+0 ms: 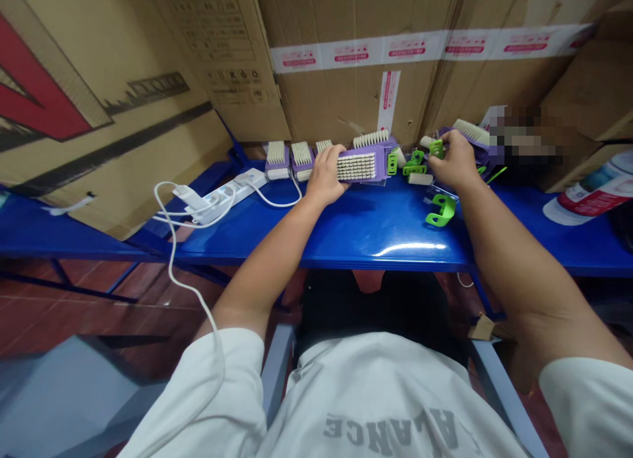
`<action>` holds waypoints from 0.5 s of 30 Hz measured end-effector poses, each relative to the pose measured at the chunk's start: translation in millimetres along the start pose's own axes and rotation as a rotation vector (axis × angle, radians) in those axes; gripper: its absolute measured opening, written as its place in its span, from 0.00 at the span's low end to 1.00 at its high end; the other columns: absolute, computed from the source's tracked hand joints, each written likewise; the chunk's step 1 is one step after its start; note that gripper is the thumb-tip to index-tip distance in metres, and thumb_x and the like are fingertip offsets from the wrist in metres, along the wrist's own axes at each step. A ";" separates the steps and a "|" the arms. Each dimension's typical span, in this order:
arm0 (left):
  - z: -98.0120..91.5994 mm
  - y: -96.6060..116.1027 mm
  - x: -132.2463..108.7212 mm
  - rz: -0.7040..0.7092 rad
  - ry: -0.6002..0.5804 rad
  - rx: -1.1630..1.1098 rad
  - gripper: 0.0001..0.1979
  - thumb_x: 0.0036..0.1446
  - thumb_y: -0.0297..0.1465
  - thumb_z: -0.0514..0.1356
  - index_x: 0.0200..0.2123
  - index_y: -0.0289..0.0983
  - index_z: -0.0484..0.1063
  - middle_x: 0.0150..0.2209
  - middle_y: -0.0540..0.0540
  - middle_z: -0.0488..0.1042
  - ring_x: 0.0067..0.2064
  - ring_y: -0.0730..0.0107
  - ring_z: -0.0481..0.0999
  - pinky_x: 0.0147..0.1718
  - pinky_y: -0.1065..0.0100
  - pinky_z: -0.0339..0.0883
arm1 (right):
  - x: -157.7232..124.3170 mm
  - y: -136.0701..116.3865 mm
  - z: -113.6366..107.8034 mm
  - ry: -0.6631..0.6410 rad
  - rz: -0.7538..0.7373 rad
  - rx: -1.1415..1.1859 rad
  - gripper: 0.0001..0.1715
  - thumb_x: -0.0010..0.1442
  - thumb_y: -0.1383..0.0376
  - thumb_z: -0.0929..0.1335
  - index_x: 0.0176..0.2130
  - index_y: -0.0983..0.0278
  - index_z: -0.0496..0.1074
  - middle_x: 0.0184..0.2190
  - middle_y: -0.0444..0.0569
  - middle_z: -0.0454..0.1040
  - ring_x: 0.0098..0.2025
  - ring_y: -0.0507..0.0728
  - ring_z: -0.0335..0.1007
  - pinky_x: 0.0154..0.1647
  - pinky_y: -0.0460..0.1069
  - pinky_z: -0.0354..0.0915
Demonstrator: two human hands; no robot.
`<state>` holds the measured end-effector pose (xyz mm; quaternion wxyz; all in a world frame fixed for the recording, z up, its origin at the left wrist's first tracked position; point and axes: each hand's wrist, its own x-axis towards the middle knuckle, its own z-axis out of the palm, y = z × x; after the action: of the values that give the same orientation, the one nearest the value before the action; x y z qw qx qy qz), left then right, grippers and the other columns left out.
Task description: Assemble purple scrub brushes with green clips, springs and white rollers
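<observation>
Purple brush [380, 165], pale bristles facing the wearer, sits in the left hand [326, 174], which grasps it by its left end just above the blue table [356, 230]. Right hand [455, 158] is at the cluttered patch to the right, thumb and fingers at a small green part [436, 148]; can't tell if it's pinched or only touched. Near that hand: a white cylinder [420, 179] and, closer to the wearer, a loose green bracket [442, 209]. More purple brushes stand left of the left hand, beside a white power strip [225, 198]; spray-can-like container [593, 191] leans far right. Step in hand looks like sorting out a small part while the brush is held. Next move probably calls for a clean fingertip pinch on one piece, without dragging its neighbours, left grip kept steady.
</observation>
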<state>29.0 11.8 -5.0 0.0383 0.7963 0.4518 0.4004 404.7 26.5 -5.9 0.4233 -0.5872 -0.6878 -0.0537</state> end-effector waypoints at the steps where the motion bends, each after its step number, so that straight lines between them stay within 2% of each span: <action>1: 0.1 -0.5 0.4 -0.006 0.018 -0.010 0.37 0.52 0.21 0.75 0.64 0.46 0.73 0.70 0.40 0.79 0.76 0.39 0.75 0.80 0.40 0.68 | -0.2 -0.9 -0.2 0.004 -0.004 0.011 0.27 0.66 0.56 0.76 0.63 0.57 0.78 0.52 0.61 0.81 0.61 0.80 0.79 0.66 0.78 0.77; 4: -0.5 0.0 0.7 -0.054 0.069 -0.035 0.35 0.54 0.22 0.76 0.62 0.46 0.72 0.70 0.41 0.78 0.77 0.41 0.74 0.80 0.41 0.70 | 0.0 -2.9 -0.7 0.001 -0.023 0.027 0.30 0.66 0.57 0.76 0.65 0.58 0.78 0.51 0.60 0.81 0.61 0.80 0.79 0.65 0.77 0.77; 8: -0.9 -1.4 0.8 -0.159 0.153 -0.058 0.37 0.55 0.31 0.84 0.63 0.45 0.71 0.67 0.43 0.78 0.74 0.46 0.75 0.78 0.42 0.72 | 1.7 -6.5 -4.7 -0.013 -0.020 0.007 0.30 0.66 0.58 0.75 0.66 0.59 0.79 0.56 0.64 0.80 0.66 0.83 0.76 0.70 0.79 0.73; 12: 4.3 -15.0 5.5 -0.289 0.239 -0.140 0.44 0.48 0.36 0.89 0.62 0.45 0.69 0.64 0.43 0.82 0.69 0.44 0.82 0.72 0.39 0.78 | 2.4 -10.6 -11.6 -0.032 -0.043 -0.007 0.28 0.70 0.55 0.74 0.67 0.56 0.80 0.63 0.67 0.79 0.71 0.84 0.71 0.76 0.81 0.69; 15: 11.2 -26.9 11.1 -0.385 0.269 -0.266 0.42 0.50 0.43 0.88 0.59 0.45 0.70 0.62 0.41 0.85 0.66 0.43 0.85 0.70 0.41 0.81 | 1.0 -13.3 -14.1 -0.043 -0.060 0.002 0.30 0.73 0.53 0.73 0.70 0.54 0.78 0.66 0.65 0.78 0.72 0.83 0.71 0.77 0.80 0.68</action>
<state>21.0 39.3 -17.3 0.1578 0.6232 0.5395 0.5437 400.7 15.1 9.3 0.4072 -0.5670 -0.7140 -0.0530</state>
